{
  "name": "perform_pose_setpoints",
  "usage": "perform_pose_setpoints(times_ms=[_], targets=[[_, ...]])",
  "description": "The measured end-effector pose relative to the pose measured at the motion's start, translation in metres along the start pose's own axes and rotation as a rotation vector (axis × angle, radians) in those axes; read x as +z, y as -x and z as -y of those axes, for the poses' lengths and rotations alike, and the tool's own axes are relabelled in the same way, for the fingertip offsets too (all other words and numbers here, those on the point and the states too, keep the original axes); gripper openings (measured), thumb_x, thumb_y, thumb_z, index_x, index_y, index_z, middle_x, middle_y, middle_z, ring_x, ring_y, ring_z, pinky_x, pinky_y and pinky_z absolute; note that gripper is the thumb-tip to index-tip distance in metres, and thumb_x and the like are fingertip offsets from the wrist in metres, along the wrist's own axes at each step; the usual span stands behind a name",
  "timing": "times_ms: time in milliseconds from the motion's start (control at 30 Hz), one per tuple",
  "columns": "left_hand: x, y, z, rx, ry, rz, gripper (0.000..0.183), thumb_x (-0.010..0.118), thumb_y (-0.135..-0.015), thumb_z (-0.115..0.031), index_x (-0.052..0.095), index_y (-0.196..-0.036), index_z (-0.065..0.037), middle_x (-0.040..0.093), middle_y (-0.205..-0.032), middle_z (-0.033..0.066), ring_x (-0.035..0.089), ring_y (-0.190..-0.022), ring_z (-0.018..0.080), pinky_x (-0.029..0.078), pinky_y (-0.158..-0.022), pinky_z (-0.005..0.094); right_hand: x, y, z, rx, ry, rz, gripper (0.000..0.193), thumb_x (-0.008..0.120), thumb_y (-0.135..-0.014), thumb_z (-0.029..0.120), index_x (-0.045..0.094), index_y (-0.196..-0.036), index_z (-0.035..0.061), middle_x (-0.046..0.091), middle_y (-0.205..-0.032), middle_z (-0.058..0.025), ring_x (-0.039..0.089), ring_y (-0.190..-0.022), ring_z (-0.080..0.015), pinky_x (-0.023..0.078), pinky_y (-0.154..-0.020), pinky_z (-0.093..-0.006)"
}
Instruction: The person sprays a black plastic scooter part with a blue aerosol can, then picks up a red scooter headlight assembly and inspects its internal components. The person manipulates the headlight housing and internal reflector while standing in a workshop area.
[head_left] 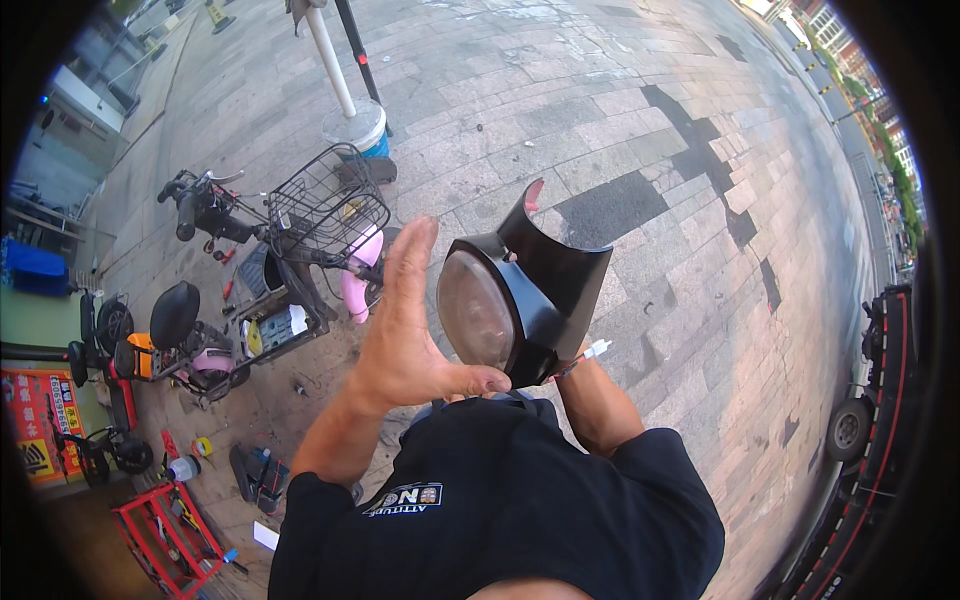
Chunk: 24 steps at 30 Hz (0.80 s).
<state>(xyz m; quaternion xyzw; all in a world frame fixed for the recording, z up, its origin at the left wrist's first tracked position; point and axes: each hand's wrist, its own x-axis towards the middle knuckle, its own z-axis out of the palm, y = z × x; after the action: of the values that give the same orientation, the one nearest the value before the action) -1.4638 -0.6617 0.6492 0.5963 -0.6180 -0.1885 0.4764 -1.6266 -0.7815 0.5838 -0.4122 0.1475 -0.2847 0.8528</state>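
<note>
A scooter headlight (478,310) with a clouded oval lens sits in a curved black plastic housing (560,275), held up in front of my chest. My left hand (400,335) is open beside the lens, fingers stretched upward and thumb reaching along the lower edge; whether the thumb touches it I cannot tell. Behind the housing, my right hand (574,366) supports the headlight, its fingers mostly hidden. A white wire connector (597,349) sticks out near my right wrist.
To the left stands a partly dismantled electric scooter with a wire basket (325,205) and pink fender (355,285). A red tool rack (170,540) sits at lower left, with tools on the paving nearby. A pole base (355,125) stands ahead; a dark vehicle (880,400) is at far right.
</note>
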Motion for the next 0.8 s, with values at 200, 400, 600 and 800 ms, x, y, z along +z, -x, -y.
perform_pose_setpoints(times_ms=[200,400,600,800], targets=[[0.008,-0.003,0.004,-0.001,0.009,0.041,0.15,0.092,-0.041,-0.069,0.025,-0.154,0.002,0.028,-0.154,0.0222,0.037,-0.14,0.0367,0.034,-0.112,0.0491,0.021,-0.003,0.026,-0.522,1.313,-0.181,0.038,0.069,-0.09,0.013,0.061,-0.126,0.0062,0.068,-0.111,-0.0142,0.066,-0.103,-0.0259,0.05,-0.085,-0.0385],[0.009,-0.009,0.003,0.028,-0.004,0.046,0.133,0.094,-0.045,-0.061,0.038,-0.146,0.005,0.035,-0.15,0.0229,0.036,-0.14,0.0351,0.03,-0.115,0.0437,0.018,0.0,0.03,-0.529,1.355,-0.159,0.047,0.072,-0.087,0.013,0.055,-0.131,0.0049,0.061,-0.119,-0.0153,0.061,-0.11,-0.0268,0.046,-0.091,-0.0398],[0.007,-0.009,0.005,0.06,0.088,0.073,0.127,0.096,-0.047,-0.05,0.038,-0.145,0.005,0.034,-0.149,0.0211,0.036,-0.141,0.0326,0.029,-0.116,0.0421,-0.012,0.02,0.007,-0.151,0.295,0.131,0.077,0.079,-0.082,0.014,0.037,-0.145,0.0017,0.046,-0.141,-0.0174,0.049,-0.129,-0.0272,0.037,-0.108,-0.0417],[0.013,-0.005,0.013,0.001,0.237,0.079,0.127,0.097,-0.047,-0.046,0.036,-0.146,0.005,0.029,-0.152,0.0183,0.034,-0.142,0.0292,0.026,-0.118,0.0401,-0.019,0.027,0.001,-0.095,0.204,0.235,0.092,0.082,-0.08,0.014,0.027,-0.154,0.0002,0.039,-0.154,-0.0186,0.042,-0.141,-0.0276,0.032,-0.119,-0.0429]])
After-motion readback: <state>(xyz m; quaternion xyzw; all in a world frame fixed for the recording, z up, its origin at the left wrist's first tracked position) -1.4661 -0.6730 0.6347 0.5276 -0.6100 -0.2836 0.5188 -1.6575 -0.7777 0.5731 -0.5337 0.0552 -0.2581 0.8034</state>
